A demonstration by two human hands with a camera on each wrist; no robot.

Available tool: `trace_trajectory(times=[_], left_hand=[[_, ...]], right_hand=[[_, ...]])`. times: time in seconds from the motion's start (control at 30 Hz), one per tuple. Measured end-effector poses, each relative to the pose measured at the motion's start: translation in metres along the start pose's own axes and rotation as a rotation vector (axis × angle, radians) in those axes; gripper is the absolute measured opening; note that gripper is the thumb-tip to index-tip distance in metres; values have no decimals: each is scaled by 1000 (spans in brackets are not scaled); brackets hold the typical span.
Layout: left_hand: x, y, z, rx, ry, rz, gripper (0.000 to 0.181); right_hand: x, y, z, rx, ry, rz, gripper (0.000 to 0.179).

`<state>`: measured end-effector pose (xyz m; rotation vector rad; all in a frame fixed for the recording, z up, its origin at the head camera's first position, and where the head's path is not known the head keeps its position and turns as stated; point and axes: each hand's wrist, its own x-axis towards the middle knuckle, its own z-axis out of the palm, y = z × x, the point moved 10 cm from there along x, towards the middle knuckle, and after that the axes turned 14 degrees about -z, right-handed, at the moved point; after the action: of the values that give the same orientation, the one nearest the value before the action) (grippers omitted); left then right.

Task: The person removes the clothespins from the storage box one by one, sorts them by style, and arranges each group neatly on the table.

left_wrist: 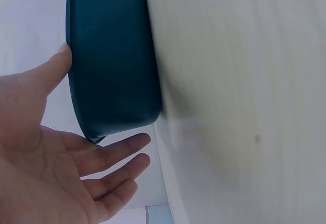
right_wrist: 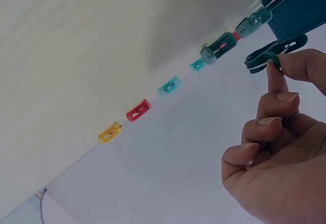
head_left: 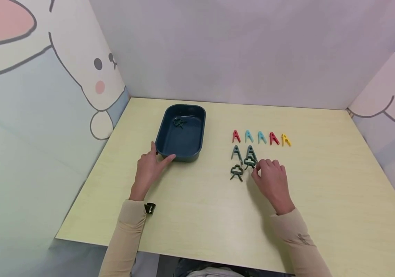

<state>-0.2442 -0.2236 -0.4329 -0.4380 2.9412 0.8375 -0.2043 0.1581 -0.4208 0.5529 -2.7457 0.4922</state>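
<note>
My left hand (head_left: 147, 169) touches the near left corner of a dark blue-green tray (head_left: 183, 140), thumb against the rim and the other fingers spread alongside. Inside the tray lies a dark green clip (head_left: 179, 122). Between thumb and index finger, my right hand (head_left: 271, 182) pinches another dark green clip (right_wrist: 275, 51) with a rounded, cloud-like outline, raised over the table. A matching green clip (head_left: 237, 167) lies just left of it. Two larger grey-green clothespins (head_left: 236, 151) lie behind, the right one partly covered by the held clip.
Farther back, a row of small clothespins holds a red one (head_left: 236, 136), two light blue ones (head_left: 249, 135), another red one (head_left: 274, 138) and a yellow one (head_left: 286, 140). Walls with cartoon drawings enclose the pale wooden table (head_left: 197, 215) at back and sides.
</note>
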Motion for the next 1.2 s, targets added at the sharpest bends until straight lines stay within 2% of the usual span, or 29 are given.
trace_trajectory(times=[0.27,0.87,1.2], left_hand=[[0,3,-2,-7,16,28,105],[2,1,2,-23,-20,-8,107],[1,2,0,-29,-13,-6,107]], right_hand=[[-8,5,2,-7,-64,27,11],[-18,11,10,-9,-174,49,11],[-23,13,12,5,-210,67,8]])
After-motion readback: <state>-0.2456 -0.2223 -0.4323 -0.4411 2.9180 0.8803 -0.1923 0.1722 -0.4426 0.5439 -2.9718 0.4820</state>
